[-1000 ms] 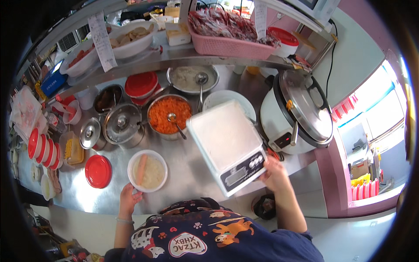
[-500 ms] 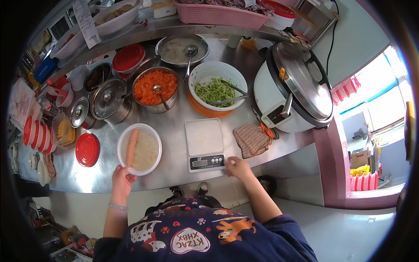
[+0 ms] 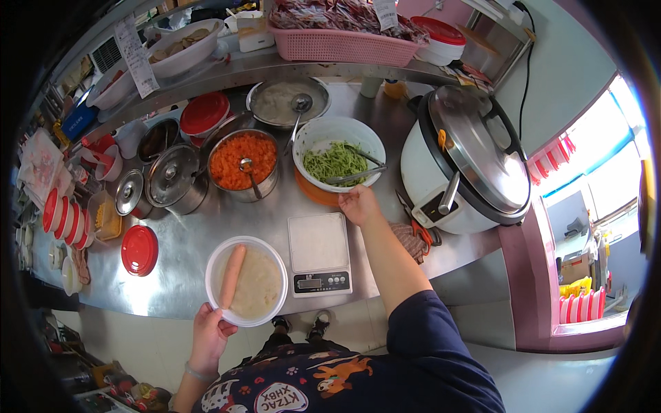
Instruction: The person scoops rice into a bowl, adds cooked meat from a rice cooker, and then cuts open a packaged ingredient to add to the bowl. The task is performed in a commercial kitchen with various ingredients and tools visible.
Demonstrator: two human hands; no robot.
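Note:
My left hand (image 3: 212, 327) is closed on the near rim of a round white plastic bowl (image 3: 281, 297). In that bowl a pink sausage (image 3: 233, 277) lies against the left wall beside pale, cloudy contents. My right hand (image 3: 359, 205), holding nothing I can see, is at the front of a white tub (image 3: 376, 146) of shredded green vegetable (image 3: 336, 161). Its fingers are partly bent and close to the orange base (image 3: 310, 191) under the tub. Metal tongs (image 3: 358, 177) rest in the tub. A kitchen scale (image 3: 319, 248) with a bare plate sits between both hands.
A pot of chopped orange carrot (image 3: 241, 164) with a spoon and a steel basin (image 3: 289, 100) with a ladle stand behind. The big rice cooker (image 3: 461, 151) is at the right, near scissors (image 3: 425, 237) and a brown cloth (image 3: 406, 241). One red lid (image 3: 139, 250) lies left.
My right hand has moved from beside the scale forward to the vegetable tub. My left hand still holds the bowl, which now sits nearer the scale. The whole view has shifted slightly.

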